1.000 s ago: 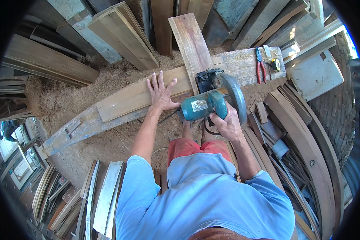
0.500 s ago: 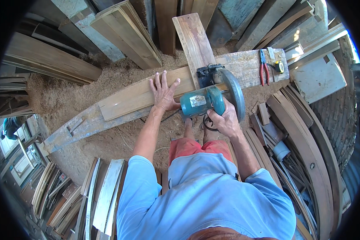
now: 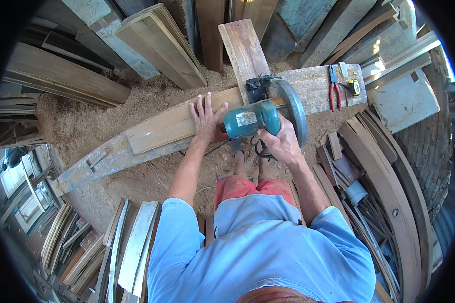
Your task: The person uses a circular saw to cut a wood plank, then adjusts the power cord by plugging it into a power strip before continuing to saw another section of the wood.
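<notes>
My right hand (image 3: pixel 282 143) is wrapped round the rear handle of a teal circular saw (image 3: pixel 245 121). The saw sits at the right end of a light wooden plank (image 3: pixel 162 130), with its round grey guard (image 3: pixel 293 108) on the right side. A second board (image 3: pixel 243 48) runs crosswise from the saw's base toward the far side. My left hand (image 3: pixel 209 121) lies on the plank with its fingers spread, just left of the saw's motor. Beneath everything is a long, worn work board (image 3: pixel 103 159). The saw's blade is hidden by its guard and body.
Red-handled pliers (image 3: pixel 334 88) and a yellow tape measure (image 3: pixel 354 87) lie at the work board's right end. Stacked boards (image 3: pixel 162 45) lean at the far side, and curved timbers (image 3: pixel 389 187) lie to the right. Sawdust (image 3: pixel 71 118) covers the ground; a cord trails below the saw.
The saw and my right hand have moved slightly away from me, along the crosswise board's end. My left hand stays in place on the plank.
</notes>
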### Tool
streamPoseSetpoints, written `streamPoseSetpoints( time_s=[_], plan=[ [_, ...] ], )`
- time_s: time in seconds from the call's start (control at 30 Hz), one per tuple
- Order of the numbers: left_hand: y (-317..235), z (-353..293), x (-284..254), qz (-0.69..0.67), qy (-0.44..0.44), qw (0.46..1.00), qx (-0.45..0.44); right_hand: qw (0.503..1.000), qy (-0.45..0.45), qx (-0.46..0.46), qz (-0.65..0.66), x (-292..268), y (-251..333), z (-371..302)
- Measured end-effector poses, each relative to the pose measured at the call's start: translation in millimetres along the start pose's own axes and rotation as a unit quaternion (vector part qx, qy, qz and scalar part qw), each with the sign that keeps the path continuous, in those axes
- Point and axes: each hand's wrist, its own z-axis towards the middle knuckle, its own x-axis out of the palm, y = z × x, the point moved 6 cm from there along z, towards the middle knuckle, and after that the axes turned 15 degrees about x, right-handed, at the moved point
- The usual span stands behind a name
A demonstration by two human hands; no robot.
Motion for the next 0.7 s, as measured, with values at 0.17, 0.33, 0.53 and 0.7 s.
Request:
streamPoseSetpoints(
  time_s=[0.17, 0.33, 0.53, 0.7],
  plan=[
    [-1.0, 0.5, -2.6, -0.007, 0.002, 1.000, -0.002, 1.000, 0.005, -0.012, 0.013, 0.3, 0.5, 5.2],
    [-2.1, 2.0, -5.2, -0.005, 0.030, 0.999, -0.011, 1.000, -0.004, -0.019, 0.000, -0.8, 4.1, 9.8],
    [-3.3, 2.5, -5.5, 0.004, 0.019, 1.000, -0.012, 1.000, -0.002, 0.007, -0.005, -0.3, 10.0, 15.7],
    [-6.6, 6.9, -12.4, 0.007, 0.050, 0.998, -0.026, 0.999, -0.023, -0.042, -0.018, -2.0, 13.7, 23.8]
  ],
)
